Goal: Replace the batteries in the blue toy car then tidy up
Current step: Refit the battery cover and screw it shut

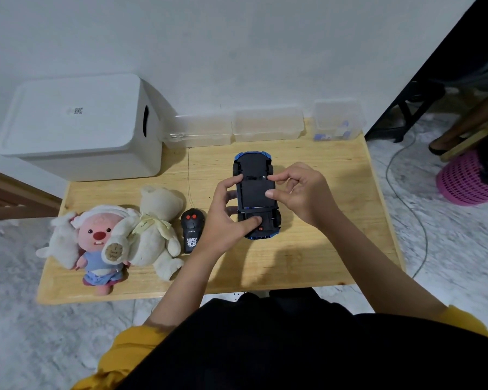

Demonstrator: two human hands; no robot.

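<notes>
Head view: the car [256, 192] lies belly-up mid-table [335, 249], between both hands. The left hand [226, 218] grips its side, thumb pressed on the chassis near the rear; the right hand [302, 190] pinches at the battery cover. The cover could spring off or the car could skid if the grip slackens. Black underside, blue trim, cover apparently still closed.

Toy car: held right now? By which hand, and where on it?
Both. The blue toy car lies upside down; left hand grips its left side, thumb on the underside; right hand pinches the right edge.
</notes>
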